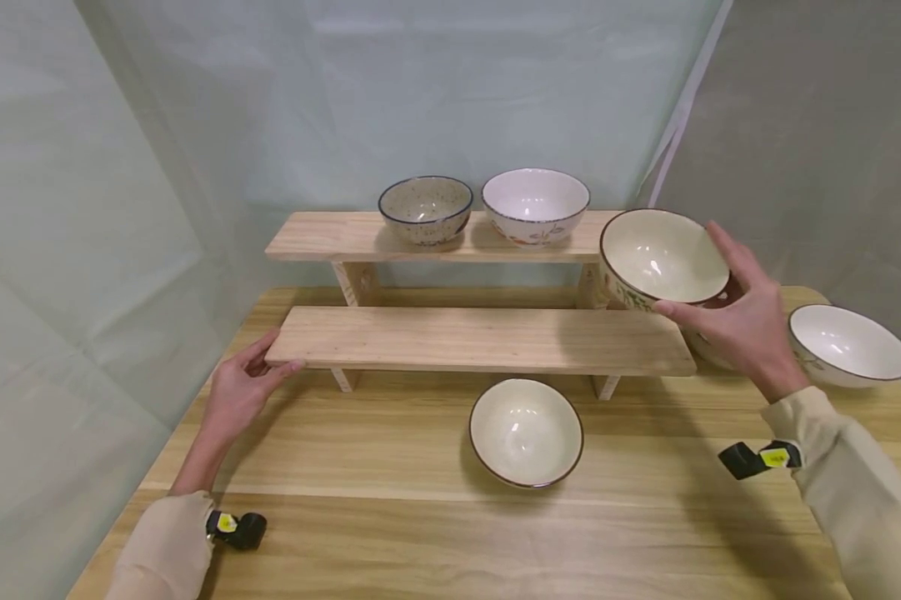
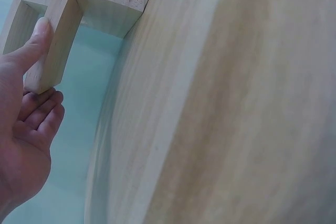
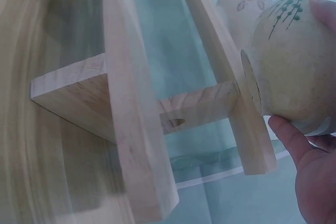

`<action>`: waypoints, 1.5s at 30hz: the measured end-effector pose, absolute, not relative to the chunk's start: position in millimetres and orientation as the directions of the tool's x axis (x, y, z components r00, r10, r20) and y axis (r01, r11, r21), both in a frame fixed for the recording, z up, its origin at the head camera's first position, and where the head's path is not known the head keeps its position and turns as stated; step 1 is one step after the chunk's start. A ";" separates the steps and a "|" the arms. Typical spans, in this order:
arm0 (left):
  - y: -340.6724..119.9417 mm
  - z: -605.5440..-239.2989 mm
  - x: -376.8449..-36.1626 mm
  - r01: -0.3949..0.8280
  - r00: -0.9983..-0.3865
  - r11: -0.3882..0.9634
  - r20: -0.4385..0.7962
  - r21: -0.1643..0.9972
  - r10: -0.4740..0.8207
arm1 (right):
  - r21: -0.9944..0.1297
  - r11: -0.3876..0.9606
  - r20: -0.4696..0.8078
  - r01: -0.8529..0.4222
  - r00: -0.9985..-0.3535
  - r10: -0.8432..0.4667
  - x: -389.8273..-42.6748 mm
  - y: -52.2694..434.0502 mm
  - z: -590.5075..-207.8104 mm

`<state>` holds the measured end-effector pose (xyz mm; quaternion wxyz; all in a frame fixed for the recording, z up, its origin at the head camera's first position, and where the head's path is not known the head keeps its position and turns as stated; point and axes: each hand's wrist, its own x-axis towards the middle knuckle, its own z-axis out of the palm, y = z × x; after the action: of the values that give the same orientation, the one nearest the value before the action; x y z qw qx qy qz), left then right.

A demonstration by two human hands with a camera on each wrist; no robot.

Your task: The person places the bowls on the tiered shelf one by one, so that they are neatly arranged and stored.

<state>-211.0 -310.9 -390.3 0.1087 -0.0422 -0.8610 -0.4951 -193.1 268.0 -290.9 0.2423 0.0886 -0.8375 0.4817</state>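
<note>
My right hand [image 1: 758, 321] holds a cream bowl [image 1: 663, 258] with a dark brown rim, tilted, at the right end of a two-tier wooden shelf [image 1: 458, 337]. In the right wrist view this bowl [image 3: 289, 61] shows a green plant pattern and its foot ring beside the upper board. My left hand [image 1: 238, 387] grips the left end of the lower board. The left wrist view shows that hand [image 2: 23, 140] with its thumb on top and fingers curled underneath. On the upper board sit a speckled grey bowl [image 1: 426, 210] with a blue rim and a white patterned bowl [image 1: 536, 207].
Another cream bowl [image 1: 527, 433] stands on the wooden table [image 1: 390, 533] before the shelf. A white bowl [image 1: 848, 343] stands at the far right. One more bowl [image 1: 708, 348] is mostly hidden behind my right hand. Pale cloth [image 1: 195, 108] hangs behind the table.
</note>
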 end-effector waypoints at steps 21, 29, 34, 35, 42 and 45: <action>-311.7 -389.0 -210.1 0.169 -0.976 0.498 0.216 0.851 -0.038 | -0.769 0.518 0.494 -0.375 -0.863 0.109 -208.3 266.7 -277.7; -312.0 -391.6 -210.8 0.182 -0.972 0.502 0.232 0.845 -0.038 | -0.766 0.534 0.498 -0.359 -0.856 0.139 -216.2 267.4 -269.6; -312.7 -392.8 -211.4 0.189 -0.970 0.508 0.240 0.840 -0.036 | -0.776 0.549 0.459 -0.311 -0.875 0.153 -221.1 268.8 -266.0; -312.8 -393.0 -211.5 0.190 -0.970 0.509 0.241 0.840 -0.035 | -0.780 0.548 0.451 -0.303 -0.879 0.155 -222.1 269.1 -265.5; -312.7 -393.2 -212.2 0.185 -0.970 0.514 0.239 0.838 -0.040 | -0.782 0.563 0.426 -0.268 -0.888 0.170 -229.9 268.9 -263.3; -312.2 -392.6 -211.8 0.182 -0.971 0.514 0.237 0.838 -0.044 | -0.786 0.561 0.421 -0.259 -0.890 0.178 -233.8 269.3 -263.4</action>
<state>-211.8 -312.2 -392.6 0.1146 -0.0400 -0.8624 -0.4914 -233.8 269.3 -263.4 0.2337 0.0239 -0.8520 0.4679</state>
